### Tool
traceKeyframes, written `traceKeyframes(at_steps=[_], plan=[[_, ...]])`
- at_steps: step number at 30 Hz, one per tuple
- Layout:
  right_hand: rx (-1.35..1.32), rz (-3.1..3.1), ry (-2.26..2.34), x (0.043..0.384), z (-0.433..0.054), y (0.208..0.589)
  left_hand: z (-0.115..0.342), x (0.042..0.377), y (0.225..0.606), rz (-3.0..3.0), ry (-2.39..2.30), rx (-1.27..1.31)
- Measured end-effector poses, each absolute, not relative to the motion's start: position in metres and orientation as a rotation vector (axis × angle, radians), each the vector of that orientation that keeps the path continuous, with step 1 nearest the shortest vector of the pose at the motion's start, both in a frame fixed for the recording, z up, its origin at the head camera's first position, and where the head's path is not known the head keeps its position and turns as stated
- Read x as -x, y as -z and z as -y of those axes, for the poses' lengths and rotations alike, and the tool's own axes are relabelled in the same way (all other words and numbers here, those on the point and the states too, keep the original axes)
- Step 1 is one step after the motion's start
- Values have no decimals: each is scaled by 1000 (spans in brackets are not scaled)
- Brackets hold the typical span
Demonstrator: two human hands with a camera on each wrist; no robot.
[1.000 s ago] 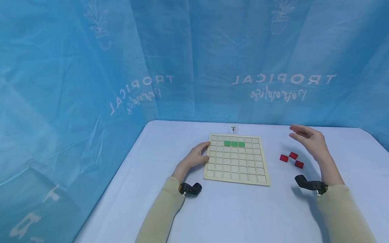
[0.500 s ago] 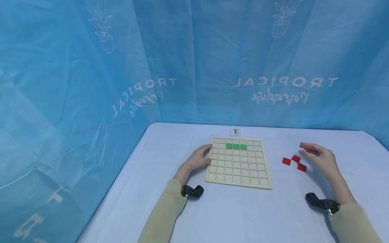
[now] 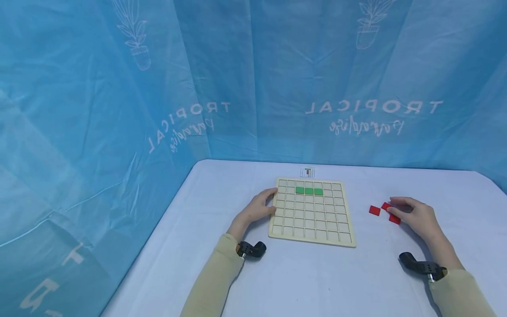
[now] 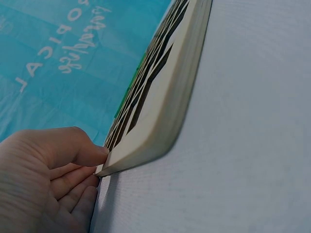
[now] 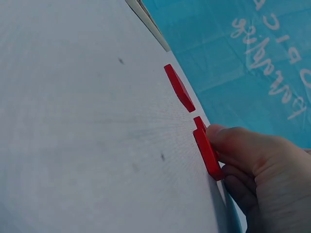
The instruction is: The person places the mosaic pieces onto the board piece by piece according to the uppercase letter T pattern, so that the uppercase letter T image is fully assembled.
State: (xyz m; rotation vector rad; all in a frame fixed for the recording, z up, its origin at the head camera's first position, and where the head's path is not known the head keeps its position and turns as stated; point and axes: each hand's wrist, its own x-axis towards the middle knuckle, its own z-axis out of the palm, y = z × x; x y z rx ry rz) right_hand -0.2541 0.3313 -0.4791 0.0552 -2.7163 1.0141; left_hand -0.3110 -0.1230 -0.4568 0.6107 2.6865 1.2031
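Observation:
A pale wooden grid board [image 3: 310,220] lies on the table, with a row of three green tiles [image 3: 309,191] near its far edge. The left hand [image 3: 256,207] rests at the board's left edge, thumb and fingertips apart along it. In the left wrist view, its thumb [image 4: 90,151] touches the board's rim. Right of the board lie three red square tiles. The right hand [image 3: 420,218] is low over two of them, thumb and forefinger spread around the far tile [image 3: 384,205]; its thumb overlaps the near tile [image 3: 394,219]. The left tile [image 3: 374,210] stands apart.
A small printed card [image 3: 307,172] with a coloured grid pattern lies beyond the board. Blue printed curtains [image 3: 277,88] rise behind and left of the white table [image 3: 309,281]. Black wrist mounts [image 3: 253,249] sit on both wrists.
The right hand has moved nearer and right, then down to the red tiles. The left hand stays at the board's edge. The head view has shifted slightly.

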Motion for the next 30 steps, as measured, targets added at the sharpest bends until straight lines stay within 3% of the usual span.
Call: traceKeyframes(at_steps=[17, 30], plan=[[-35, 2759, -984, 252, -334, 481, 120, 309, 459, -2683, -1208, -582], [-13, 2672, -1128, 257, -320, 434, 122, 308, 454, -2700, -1186, -601]])
